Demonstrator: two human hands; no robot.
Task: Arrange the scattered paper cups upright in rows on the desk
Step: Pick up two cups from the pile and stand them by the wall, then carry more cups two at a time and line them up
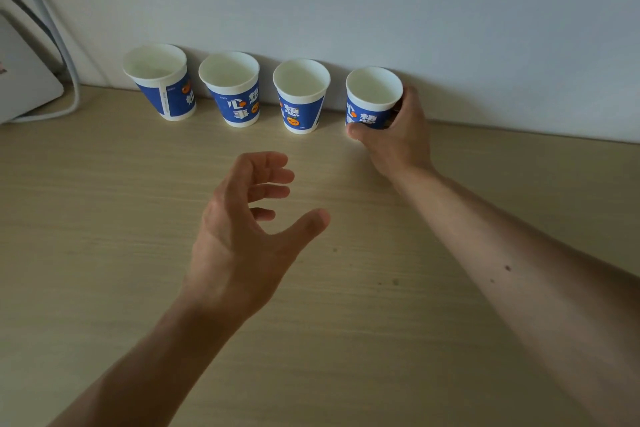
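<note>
Several blue-and-white paper cups stand upright in a row along the wall at the back of the wooden desk [104, 218]. From the left: the first cup [162, 87], the second cup [233, 94], the third cup [300, 99]. My right hand [398, 135] grips the rightmost cup [372, 100] low on its side, thumb in front, fingers behind. My left hand [249, 218] hovers over the middle of the desk with fingers loosely curved and spread, holding nothing.
A white device [24, 80] and pale cables [65, 73] sit at the back left corner. The pale wall [415, 10] runs right behind the cups. Bare wood lies in front of the row.
</note>
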